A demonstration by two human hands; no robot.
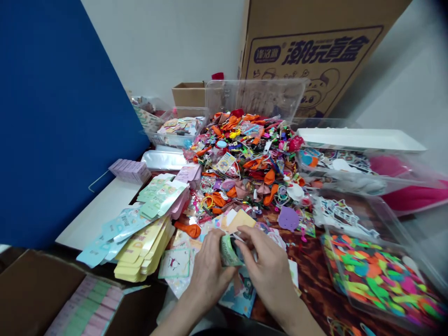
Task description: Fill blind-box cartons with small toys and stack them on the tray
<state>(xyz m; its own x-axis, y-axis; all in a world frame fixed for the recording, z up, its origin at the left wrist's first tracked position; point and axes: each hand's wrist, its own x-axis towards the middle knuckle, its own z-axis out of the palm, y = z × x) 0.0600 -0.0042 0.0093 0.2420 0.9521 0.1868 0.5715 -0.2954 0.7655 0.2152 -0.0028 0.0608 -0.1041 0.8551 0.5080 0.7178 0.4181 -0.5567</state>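
Note:
My left hand (210,275) and my right hand (266,273) meet low in the middle of the view, both gripping a small rolled or folded green-and-white paper packet (230,251). Its lower part is hidden by my fingers. Just beyond my hands lies a cream and orange card (241,220). A printed blue sheet (241,294) sits under my right wrist, and a white card with a small drawing (174,262) lies left of my left hand. An orange balloon (188,229) rests above my left hand.
A large heap of balloons and small trinkets (245,158) covers the table's middle. Stacks of yellow, green and blue cards (143,238) lie left. Clear plastic bins stand at right and back, one holding colourful foam shapes (381,280). A printed cardboard carton (315,56) stands behind.

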